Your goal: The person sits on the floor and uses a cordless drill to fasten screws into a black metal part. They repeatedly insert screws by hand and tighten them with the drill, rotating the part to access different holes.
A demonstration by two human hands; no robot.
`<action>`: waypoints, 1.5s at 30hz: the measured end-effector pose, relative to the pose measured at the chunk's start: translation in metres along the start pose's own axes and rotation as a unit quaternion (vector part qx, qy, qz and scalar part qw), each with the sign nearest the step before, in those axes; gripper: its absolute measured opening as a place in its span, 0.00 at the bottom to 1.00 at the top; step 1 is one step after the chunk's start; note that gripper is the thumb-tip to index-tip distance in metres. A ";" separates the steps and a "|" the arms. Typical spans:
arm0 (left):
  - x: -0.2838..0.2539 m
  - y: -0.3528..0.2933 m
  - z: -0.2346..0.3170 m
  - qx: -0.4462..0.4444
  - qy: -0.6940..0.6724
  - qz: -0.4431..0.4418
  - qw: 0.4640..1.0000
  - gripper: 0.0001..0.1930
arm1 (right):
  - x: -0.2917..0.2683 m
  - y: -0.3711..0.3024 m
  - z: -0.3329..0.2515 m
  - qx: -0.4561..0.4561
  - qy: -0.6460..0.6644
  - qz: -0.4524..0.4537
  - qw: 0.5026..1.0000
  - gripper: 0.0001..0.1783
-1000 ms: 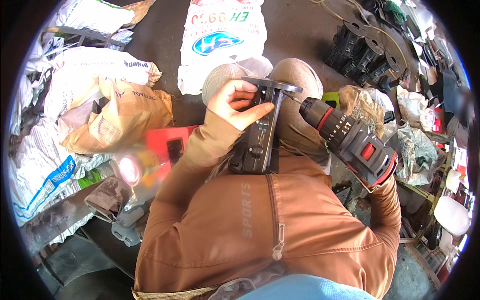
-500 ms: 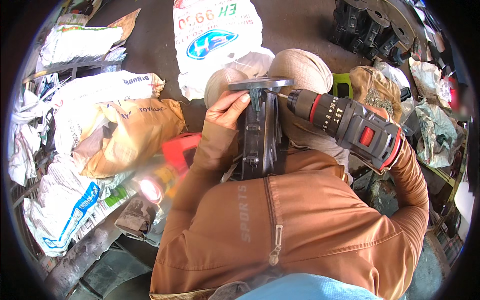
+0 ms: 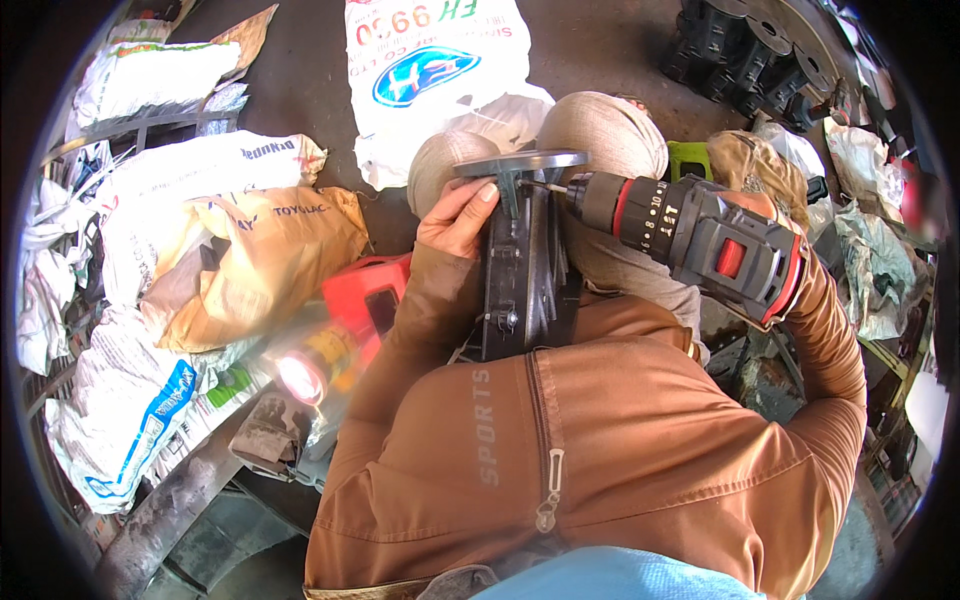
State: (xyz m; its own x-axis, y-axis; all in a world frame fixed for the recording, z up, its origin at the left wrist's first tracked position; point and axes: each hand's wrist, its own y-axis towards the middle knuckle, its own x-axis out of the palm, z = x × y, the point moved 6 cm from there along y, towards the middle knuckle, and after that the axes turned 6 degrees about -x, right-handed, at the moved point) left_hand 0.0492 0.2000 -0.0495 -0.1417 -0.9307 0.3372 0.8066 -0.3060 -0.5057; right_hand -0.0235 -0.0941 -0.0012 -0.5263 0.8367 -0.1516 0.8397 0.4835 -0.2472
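sitting low, the person fills the foreground in a brown zip jacket (image 3: 600,450), and a dark metal bracket (image 3: 520,270) stands upright across the lap between the knees. the left hand (image 3: 458,218) is closed around the bracket's upper left edge, just under its flat grey top plate (image 3: 520,161). the red and black cordless drill (image 3: 700,245) comes in from the right with its bit against the bracket near the top; the right hand is hidden behind the drill, so i cannot tell its grip. beyond the knees a white printed sack (image 3: 435,70) lies on the floor, and black moulded parts (image 3: 740,50) are stacked farther right
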 end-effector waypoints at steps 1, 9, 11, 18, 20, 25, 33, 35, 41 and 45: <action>-0.001 0.001 0.000 0.002 0.004 -0.002 1.000 0.10 | 0.000 0.001 0.002 0.007 0.000 -0.005 1.000 0.24; -0.007 0.004 -0.004 0.012 0.005 -0.013 1.000 0.10 | 0.001 0.007 0.005 -0.072 -0.122 -0.017 0.990 0.25; -0.008 0.005 -0.005 0.015 0.002 -0.016 1.000 0.10 | 0.000 0.006 0.004 -0.087 -0.149 -0.003 0.985 0.26; -0.009 0.007 -0.009 0.004 -0.029 -0.008 1.000 0.09 | 0.001 0.020 0.012 -0.060 -0.135 -0.043 0.988 0.25; -0.007 0.008 -0.009 0.005 -0.046 -0.015 0.999 0.09 | 0.003 0.022 0.016 -0.023 -0.086 -0.057 0.994 0.25; -0.008 0.009 -0.006 0.002 -0.047 -0.020 0.999 0.09 | 0.001 0.017 0.015 0.000 -0.074 0.002 0.997 0.24; -0.007 0.009 -0.004 -0.017 -0.044 -0.009 0.999 0.09 | -0.003 0.017 0.008 -0.029 -0.154 0.023 0.987 0.24; -0.007 0.009 -0.004 -0.019 -0.051 -0.011 0.998 0.10 | -0.004 0.016 0.009 -0.036 -0.134 0.038 0.990 0.24; -0.008 0.009 -0.004 -0.018 -0.033 0.000 0.999 0.10 | -0.002 0.016 0.020 -0.051 -0.097 0.010 0.994 0.24; -0.007 0.007 -0.002 0.001 -0.026 -0.010 1.000 0.10 | -0.002 0.017 0.019 -0.086 -0.173 -0.017 0.981 0.25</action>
State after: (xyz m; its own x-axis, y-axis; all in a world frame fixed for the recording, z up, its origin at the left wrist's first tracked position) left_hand 0.0552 0.2040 -0.0570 -0.1270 -0.9126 0.3886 0.8051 -0.3237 -0.4970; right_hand -0.0106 -0.0925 -0.0237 -0.5438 0.6953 -0.4699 0.8150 0.5712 -0.0979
